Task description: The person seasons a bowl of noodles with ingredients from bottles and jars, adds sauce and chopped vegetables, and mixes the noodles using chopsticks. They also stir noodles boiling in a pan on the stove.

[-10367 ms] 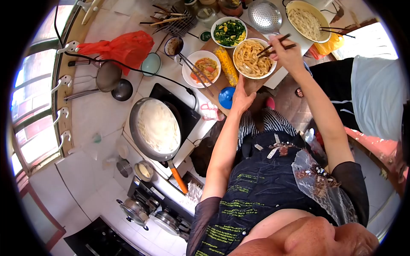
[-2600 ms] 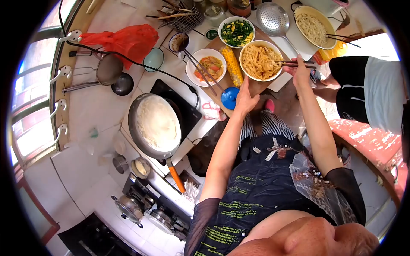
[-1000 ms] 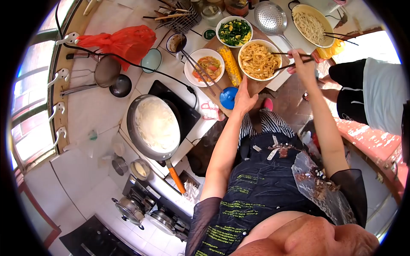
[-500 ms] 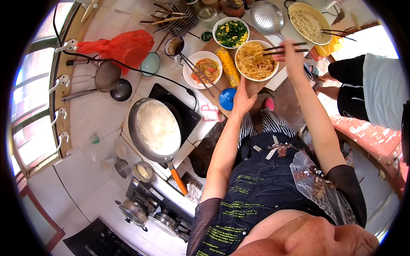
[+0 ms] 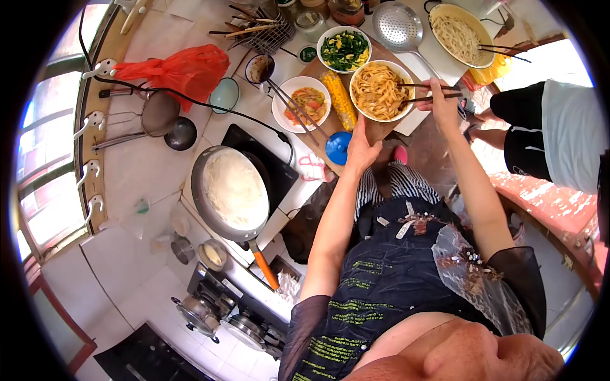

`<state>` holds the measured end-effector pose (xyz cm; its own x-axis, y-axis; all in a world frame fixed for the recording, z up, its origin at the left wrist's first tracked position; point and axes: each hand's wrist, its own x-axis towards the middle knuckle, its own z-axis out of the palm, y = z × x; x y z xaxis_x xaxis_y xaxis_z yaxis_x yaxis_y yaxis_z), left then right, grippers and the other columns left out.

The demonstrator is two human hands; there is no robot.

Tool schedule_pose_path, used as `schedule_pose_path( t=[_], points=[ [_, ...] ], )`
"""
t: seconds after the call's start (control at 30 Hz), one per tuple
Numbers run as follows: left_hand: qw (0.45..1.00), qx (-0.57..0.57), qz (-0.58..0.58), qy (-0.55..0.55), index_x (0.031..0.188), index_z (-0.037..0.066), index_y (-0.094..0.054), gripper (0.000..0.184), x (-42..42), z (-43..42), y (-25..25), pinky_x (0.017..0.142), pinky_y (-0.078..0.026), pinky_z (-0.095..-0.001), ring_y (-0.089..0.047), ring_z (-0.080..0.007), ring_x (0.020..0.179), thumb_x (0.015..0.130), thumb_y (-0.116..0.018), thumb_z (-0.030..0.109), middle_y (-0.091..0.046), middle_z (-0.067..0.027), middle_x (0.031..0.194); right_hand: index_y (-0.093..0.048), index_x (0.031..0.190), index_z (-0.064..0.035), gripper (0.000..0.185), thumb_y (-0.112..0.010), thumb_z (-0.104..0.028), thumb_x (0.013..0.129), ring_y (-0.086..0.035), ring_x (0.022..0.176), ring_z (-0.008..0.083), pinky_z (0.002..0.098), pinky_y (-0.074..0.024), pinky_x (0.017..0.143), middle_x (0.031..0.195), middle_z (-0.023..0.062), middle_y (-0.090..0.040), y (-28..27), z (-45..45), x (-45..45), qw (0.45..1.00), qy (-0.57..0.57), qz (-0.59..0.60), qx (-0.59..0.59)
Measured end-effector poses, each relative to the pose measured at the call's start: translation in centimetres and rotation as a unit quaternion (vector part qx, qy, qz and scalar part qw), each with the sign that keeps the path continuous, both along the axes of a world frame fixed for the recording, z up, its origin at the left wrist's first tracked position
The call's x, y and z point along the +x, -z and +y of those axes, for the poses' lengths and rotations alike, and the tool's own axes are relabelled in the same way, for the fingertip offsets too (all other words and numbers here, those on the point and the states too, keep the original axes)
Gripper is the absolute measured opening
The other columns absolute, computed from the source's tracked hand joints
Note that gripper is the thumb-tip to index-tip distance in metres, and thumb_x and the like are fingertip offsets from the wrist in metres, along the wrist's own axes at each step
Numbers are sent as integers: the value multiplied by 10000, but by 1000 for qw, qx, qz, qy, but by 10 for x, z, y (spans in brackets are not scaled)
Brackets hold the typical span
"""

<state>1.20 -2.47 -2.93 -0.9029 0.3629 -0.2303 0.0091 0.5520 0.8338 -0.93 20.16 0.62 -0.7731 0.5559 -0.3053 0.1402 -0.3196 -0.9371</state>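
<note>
the left hand (image 5: 365, 152) touches the near side of the noodle bowl (image 5: 381, 119); i cannot tell how far its fingers close. a blue round object (image 5: 338, 148) sits just beside it. the right hand (image 5: 441, 109) pinches dark chopsticks (image 5: 416, 100), tips among the noodles (image 5: 379, 89). the noodle bowl stands on a wooden board (image 5: 380, 130), beside a corn cob (image 5: 338, 100). beyond are a bowl of greens (image 5: 326, 63), then a metal skimmer (image 5: 398, 26).
</note>
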Motion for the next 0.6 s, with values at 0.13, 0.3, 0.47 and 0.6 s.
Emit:
schedule_pose_path(
  t=[0.13,0.3,0.47,0.6],
  points=[
    [1000,-12,0,7,1406,14,-121,906,-1,0,2,1048,-283,-352,-355,-303,1272,671,-642,102,-359,-226,1353,-532,837,39,318,-483,-265,915,-583,452,206,257,-511,404,719,142,-591,16,0,-5,996,57,16,-73],
    [1000,-10,-1,1,1405,16,-128,906,0,0,2,1047,-285,-354,-362,-301,1267,673,-653,105,-363,-225,1349,-518,822,30,317,-492,-274,909,-592,487,226,266,-531,421,702,143,-584,23,18,-11,980,103,-3,-172],
    [1000,-4,-7,4,1404,9,-123,906,-1,0,1,1047,-285,-353,-352,-300,1276,672,-649,95,-359,-219,1356,-539,855,40,308,-525,-265,897,-601,492,193,250,-504,408,696,122,-580,-15,-2,-33,995,25,57,-76],
    [1000,3,-12,4,1403,0,-120,904,-1,-1,6,1049,-282,-349,-345,-296,1282,671,-645,86,-357,-216,1360,-599,807,15,350,-557,-325,882,-567,451,119,226,-453,411,567,48,-553,-59,-21,-42,956,-234,28,175]
  ],
)
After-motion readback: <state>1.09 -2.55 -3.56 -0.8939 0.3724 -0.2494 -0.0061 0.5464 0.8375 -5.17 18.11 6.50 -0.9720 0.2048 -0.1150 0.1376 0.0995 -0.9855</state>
